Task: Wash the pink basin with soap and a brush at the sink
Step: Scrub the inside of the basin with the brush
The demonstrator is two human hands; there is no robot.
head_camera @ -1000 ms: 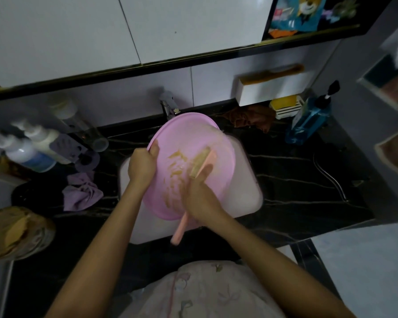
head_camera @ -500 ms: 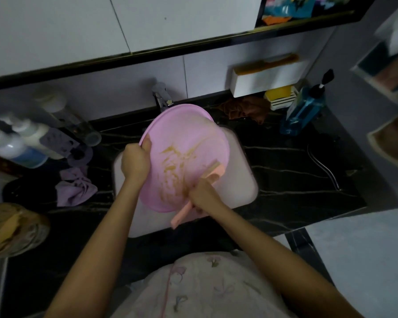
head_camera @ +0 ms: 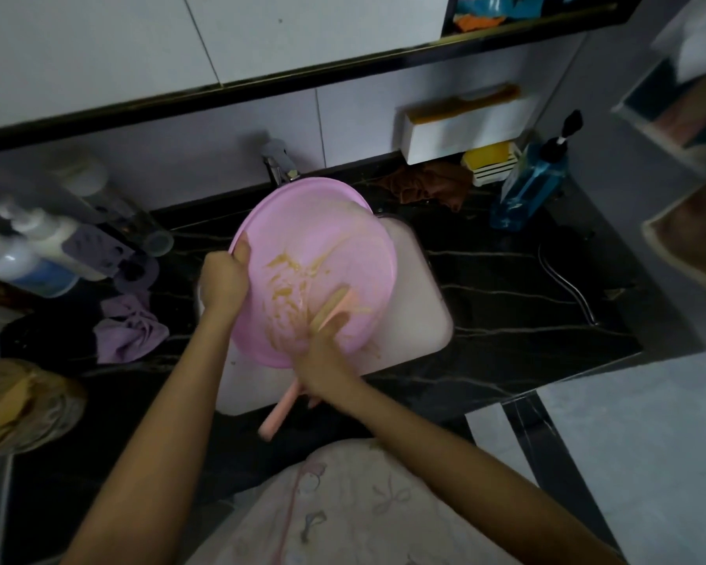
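Observation:
A round pink basin is tilted over the white sink, its inside smeared with yellowish streaks. My left hand grips the basin's left rim, thumb inside. My right hand holds a pink long-handled brush; its bristle head presses on the lower right of the basin's inside. The handle end sticks out toward me, past the sink's front edge. A tap stands behind the basin.
On the black marble counter, a purple cloth and pump bottles are at the left. A blue soap dispenser, a brown cloth and a yellow soap on a rack are at the back right.
The brush head swept from the basin's middle to its lower right, spreading the yellowish streaks. My left hand kept its hold on the rim.

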